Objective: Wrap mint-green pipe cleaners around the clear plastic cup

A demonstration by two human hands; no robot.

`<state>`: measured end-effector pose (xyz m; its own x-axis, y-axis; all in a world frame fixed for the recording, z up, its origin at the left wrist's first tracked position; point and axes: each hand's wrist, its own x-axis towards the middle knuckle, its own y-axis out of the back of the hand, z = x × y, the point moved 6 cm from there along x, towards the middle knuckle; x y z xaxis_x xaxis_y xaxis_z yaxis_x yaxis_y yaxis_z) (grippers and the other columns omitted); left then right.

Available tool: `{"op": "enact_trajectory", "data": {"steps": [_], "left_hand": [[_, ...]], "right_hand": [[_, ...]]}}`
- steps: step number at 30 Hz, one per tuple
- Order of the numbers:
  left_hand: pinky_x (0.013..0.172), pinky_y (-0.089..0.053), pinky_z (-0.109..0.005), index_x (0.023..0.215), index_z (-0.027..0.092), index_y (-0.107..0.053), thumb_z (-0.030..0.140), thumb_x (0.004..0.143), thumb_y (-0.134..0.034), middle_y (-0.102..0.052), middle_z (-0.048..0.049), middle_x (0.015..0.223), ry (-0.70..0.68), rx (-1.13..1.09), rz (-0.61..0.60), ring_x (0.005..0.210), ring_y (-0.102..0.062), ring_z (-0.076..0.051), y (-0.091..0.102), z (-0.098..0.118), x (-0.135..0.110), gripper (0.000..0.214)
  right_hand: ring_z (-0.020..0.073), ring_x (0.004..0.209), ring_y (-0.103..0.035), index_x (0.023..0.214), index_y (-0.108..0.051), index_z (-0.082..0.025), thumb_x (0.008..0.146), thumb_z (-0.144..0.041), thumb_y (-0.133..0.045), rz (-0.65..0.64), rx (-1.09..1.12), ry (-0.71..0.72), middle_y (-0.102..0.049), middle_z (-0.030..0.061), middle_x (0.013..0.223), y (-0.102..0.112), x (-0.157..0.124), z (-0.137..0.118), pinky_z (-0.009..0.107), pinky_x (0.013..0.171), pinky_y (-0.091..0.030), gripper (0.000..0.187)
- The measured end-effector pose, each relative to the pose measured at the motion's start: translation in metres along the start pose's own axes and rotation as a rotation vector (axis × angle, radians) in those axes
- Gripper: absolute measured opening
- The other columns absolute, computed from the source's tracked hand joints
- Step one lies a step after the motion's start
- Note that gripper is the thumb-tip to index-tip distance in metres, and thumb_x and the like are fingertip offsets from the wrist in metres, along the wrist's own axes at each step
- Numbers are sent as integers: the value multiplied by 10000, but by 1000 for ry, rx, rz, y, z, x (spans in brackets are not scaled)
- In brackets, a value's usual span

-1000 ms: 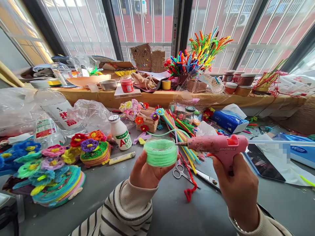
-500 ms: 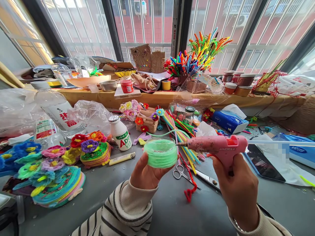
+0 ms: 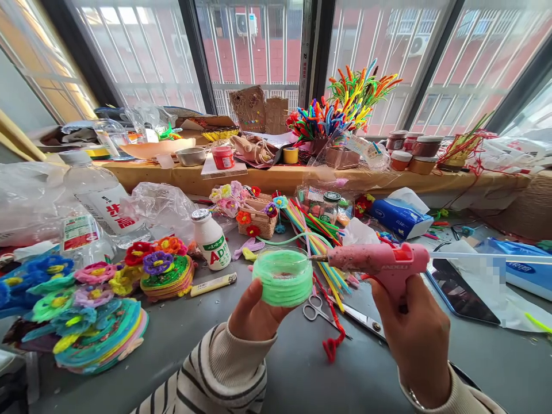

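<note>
My left hand (image 3: 254, 313) grips a small clear round container wrapped in light green pipe cleaner (image 3: 284, 287), holding it up from below and the left side. A loose length of the same green pipe cleaner trails behind it towards the right. In my right hand (image 3: 416, 328) is a pink hot glue gun (image 3: 379, 259), its fingers wrapped round the handle. The gun's metal nozzle points left, at the container's right rim; whether it touches I cannot tell. A clear glue stick (image 3: 466, 257) juts from the gun's back end.
Scissors (image 3: 317, 309) and a bent red pipe cleaner (image 3: 334, 333) lie below the glue gun. A white bottle (image 3: 211, 238), a lighter (image 3: 214, 284) and pipe-cleaner flowers (image 3: 95, 273) stand at left. Right are a phone (image 3: 463, 290) and tissue pack (image 3: 401, 215).
The container in my left hand has tipped slightly, showing more of its inside, and sits a little lower. The glue gun has shifted slightly left and its nozzle now overlaps the container's rim.
</note>
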<state>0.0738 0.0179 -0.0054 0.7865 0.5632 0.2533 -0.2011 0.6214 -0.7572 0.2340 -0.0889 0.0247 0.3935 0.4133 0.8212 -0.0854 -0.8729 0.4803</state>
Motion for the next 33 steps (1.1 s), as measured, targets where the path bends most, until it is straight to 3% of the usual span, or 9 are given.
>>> {"op": "enact_trajectory", "data": {"steps": [6, 12, 16, 20, 24, 28, 31, 33], "left_hand": [[1028, -275, -410, 1125, 226, -553, 369, 823, -397, -561, -32, 1204, 20, -11, -25, 1144, -467, -262, 2, 0, -1, 369], [943, -391, -334, 1160, 212, -505, 445, 761, -467, -579, -55, 1179, -4, -83, 10, 1086, -520, -263, 11, 22, 1, 464], [870, -455, -288, 1343, 152, -184, 474, 710, -517, -596, -124, 1128, -106, -138, 140, 1021, -567, -236, 27, 55, -3, 785], [784, -506, -267, 1349, 196, -115, 569, 684, -478, -620, -96, 1073, -234, -205, 220, 953, -605, -224, 36, 87, -12, 844], [757, -490, -228, 1318, 166, -204, 628, 758, -211, -627, -90, 1048, -316, -215, 262, 973, -592, -216, 37, 104, -19, 726], [726, -471, -246, 1270, 113, -296, 545, 788, 26, -623, -73, 1023, -335, -164, 338, 1038, -533, -233, 42, 107, -21, 722], [729, -475, -240, 1286, 121, -290, 567, 803, -63, -632, -84, 1019, -322, -126, 332, 1024, -551, -224, 42, 103, -20, 695], [735, -489, -243, 1306, 135, -267, 582, 798, -209, -644, -98, 1009, -327, -119, 313, 977, -588, -216, 42, 101, -19, 679]], "right_hand": [[91, 369, -360, 631, -402, -203, 754, -518, -480, -7, 24, -83, -374, -63, 460, -1, 5, 8, 224, 391, -303, 348], [103, 347, -372, 611, -403, -213, 679, -584, -513, -125, 75, -225, -393, -63, 415, -7, 15, 23, 235, 381, -316, 393], [115, 360, -399, 611, -417, -214, 668, -596, -495, -330, 74, -282, -420, -52, 428, -22, 15, 32, 235, 382, -325, 394], [140, 395, -464, 674, -502, -196, 674, -566, -504, -445, 78, -233, -504, -23, 479, -35, 9, 32, 245, 411, -359, 370], [168, 439, -519, 758, -548, -176, 696, -569, -487, -515, 98, -164, -578, 16, 536, -45, -2, 19, 270, 451, -399, 402], [228, 721, -613, 903, -578, -129, 733, -514, -475, -601, 125, 19, -655, 123, 827, -58, -12, -7, 326, 629, -470, 434], [258, 892, -588, 870, -609, -137, 721, -426, -515, -618, 131, 95, -638, 137, 929, -67, -16, -19, 372, 762, -456, 339], [265, 909, -584, 864, -616, -137, 705, -395, -537, -637, 124, 95, -641, 133, 928, -71, -19, -20, 387, 793, -448, 314]]}}
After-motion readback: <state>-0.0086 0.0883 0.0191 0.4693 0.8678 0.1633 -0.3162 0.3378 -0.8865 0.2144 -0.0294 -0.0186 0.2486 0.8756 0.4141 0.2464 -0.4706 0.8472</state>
